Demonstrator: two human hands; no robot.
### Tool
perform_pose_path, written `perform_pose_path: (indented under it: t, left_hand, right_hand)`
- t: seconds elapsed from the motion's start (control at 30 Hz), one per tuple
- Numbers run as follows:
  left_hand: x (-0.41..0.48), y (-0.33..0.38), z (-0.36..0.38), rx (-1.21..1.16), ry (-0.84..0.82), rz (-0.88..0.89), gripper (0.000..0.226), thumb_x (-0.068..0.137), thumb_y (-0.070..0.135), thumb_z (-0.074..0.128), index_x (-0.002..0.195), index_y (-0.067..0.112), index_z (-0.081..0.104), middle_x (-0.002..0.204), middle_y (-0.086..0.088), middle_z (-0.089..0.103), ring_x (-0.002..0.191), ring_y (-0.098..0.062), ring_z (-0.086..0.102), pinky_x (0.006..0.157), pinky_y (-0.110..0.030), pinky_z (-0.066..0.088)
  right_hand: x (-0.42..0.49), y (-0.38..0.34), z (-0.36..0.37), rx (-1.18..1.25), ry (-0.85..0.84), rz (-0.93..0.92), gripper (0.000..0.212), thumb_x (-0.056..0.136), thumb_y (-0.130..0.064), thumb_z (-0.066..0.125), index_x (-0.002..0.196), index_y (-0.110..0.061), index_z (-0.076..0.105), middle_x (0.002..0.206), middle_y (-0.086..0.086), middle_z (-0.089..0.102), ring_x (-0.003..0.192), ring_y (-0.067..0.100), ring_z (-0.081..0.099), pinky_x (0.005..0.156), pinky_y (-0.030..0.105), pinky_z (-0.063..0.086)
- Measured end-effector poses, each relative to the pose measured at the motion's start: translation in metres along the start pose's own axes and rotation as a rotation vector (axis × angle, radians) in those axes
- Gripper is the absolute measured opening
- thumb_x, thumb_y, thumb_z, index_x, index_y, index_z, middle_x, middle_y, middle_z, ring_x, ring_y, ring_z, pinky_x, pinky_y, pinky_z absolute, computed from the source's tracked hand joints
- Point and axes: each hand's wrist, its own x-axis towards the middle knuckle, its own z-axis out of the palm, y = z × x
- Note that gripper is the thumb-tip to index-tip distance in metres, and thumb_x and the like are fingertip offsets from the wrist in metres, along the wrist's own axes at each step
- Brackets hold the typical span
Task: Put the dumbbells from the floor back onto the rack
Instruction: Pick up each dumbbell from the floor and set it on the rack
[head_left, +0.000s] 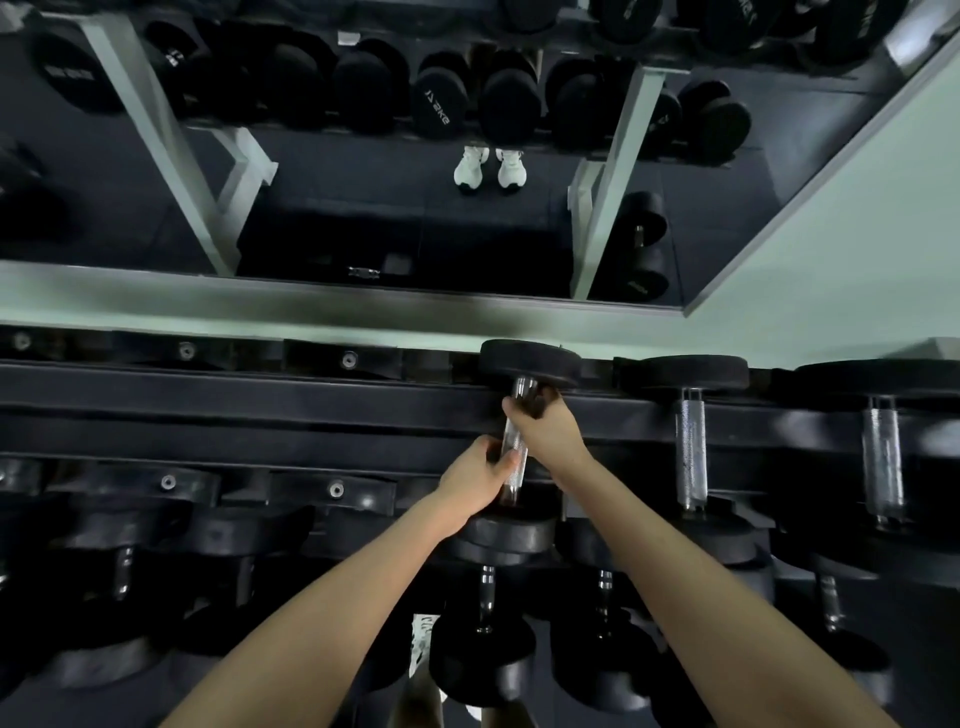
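A black dumbbell (529, 362) with a knurled chrome handle lies across the top tier of the black rack (249, 402), its far head by the wall and its near head over the front rail. My left hand (475, 480) is wrapped around the near part of the handle. My right hand (543, 428) grips the handle further up, close to the far head. Both arms reach forward from the bottom of the view.
To the right, two more dumbbells (691, 447) rest on the same tier. The lower tier (483, 613) holds several dumbbells. Empty saddles (337, 488) line the rack on the left. A wall mirror (363, 156) behind reflects the rack and white shoes.
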Motion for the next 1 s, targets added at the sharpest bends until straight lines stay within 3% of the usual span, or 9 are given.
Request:
perform_pose_path:
  t: [0.1,0.23,0.33,0.43,0.57,0.67,0.87,1.0]
  left_hand:
    - [-0.011,-0.006,-0.006,0.006,0.137,-0.002,0.042,0.092,0.045,0.049,0.124,0.018,0.049,0.118,-0.001,0.063,0.111,-0.022,0.058,0.098,-0.038,0.045]
    - [-0.029,-0.029,-0.024,-0.148,0.305,0.064,0.008,0.09,0.034,0.055,0.09,0.026,0.058,0.1,0.002,0.068,0.103,-0.019,0.063,0.096,-0.037,0.047]
    - [-0.049,-0.057,-0.036,-0.3,0.388,0.082,0.017,0.091,0.022,0.055,0.076,0.029,0.057,0.085,-0.002,0.069,0.091,-0.025,0.065,0.092,-0.039,0.048]
    - [-0.077,-0.088,-0.039,-0.385,0.427,0.055,0.018,0.093,0.02,0.053,0.077,0.029,0.056,0.078,0.005,0.067,0.078,-0.018,0.062,0.087,-0.036,0.048]
    - [-0.12,-0.132,-0.036,-0.477,0.471,0.031,0.011,0.094,0.019,0.051,0.085,0.018,0.057,0.083,-0.001,0.065,0.073,-0.013,0.059,0.066,-0.018,0.047]
    - [-0.153,-0.168,-0.028,-0.575,0.502,-0.041,0.017,0.095,0.024,0.05,0.079,0.018,0.054,0.083,-0.008,0.063,0.064,-0.014,0.057,0.056,-0.021,0.046]
    - [-0.249,-0.26,0.013,-0.657,0.561,-0.086,0.018,0.095,0.027,0.05,0.086,0.013,0.056,0.083,-0.01,0.064,0.064,-0.019,0.059,0.057,-0.026,0.049]
    - [-0.323,-0.351,0.055,-0.696,0.623,-0.136,0.018,0.094,0.032,0.051,0.089,0.016,0.058,0.086,-0.01,0.067,0.071,-0.022,0.064,0.062,-0.029,0.052]
  right_hand:
    - [-0.015,0.0,-0.008,-0.265,0.109,-0.056,0.044,0.088,-0.037,0.056,0.123,-0.01,0.051,0.114,0.008,0.065,0.108,0.028,0.061,0.079,0.03,0.043]
    - [-0.05,-0.001,-0.014,-0.549,0.242,-0.224,0.039,0.093,-0.034,0.048,0.127,-0.014,0.05,0.116,0.006,0.064,0.105,0.027,0.061,0.075,0.03,0.04]
    - [-0.077,0.0,-0.004,-0.6,0.225,-0.346,0.033,0.094,-0.035,0.048,0.12,-0.015,0.054,0.114,0.004,0.065,0.1,0.025,0.062,0.077,0.031,0.043]
    - [-0.106,0.007,0.014,-0.557,0.141,-0.376,0.033,0.093,-0.036,0.05,0.12,-0.018,0.056,0.111,-0.001,0.066,0.102,0.019,0.062,0.076,0.025,0.04]
    - [-0.146,0.026,0.041,-0.599,0.095,-0.472,0.034,0.092,-0.037,0.052,0.121,-0.019,0.056,0.11,-0.003,0.067,0.1,0.015,0.063,0.079,0.025,0.042]
    - [-0.185,0.048,0.059,-0.638,0.094,-0.659,0.035,0.093,-0.034,0.053,0.123,-0.015,0.057,0.112,0.0,0.066,0.102,0.017,0.063,0.08,0.029,0.046]
    - [-0.276,0.122,0.105,-0.597,-0.053,-0.657,0.033,0.092,-0.035,0.054,0.119,-0.016,0.057,0.111,-0.001,0.066,0.098,0.018,0.065,0.082,0.032,0.049]
    - [-0.352,0.206,0.143,-0.599,-0.157,-0.618,0.036,0.092,-0.036,0.054,0.124,-0.02,0.055,0.115,-0.006,0.064,0.098,0.012,0.064,0.077,0.022,0.042]
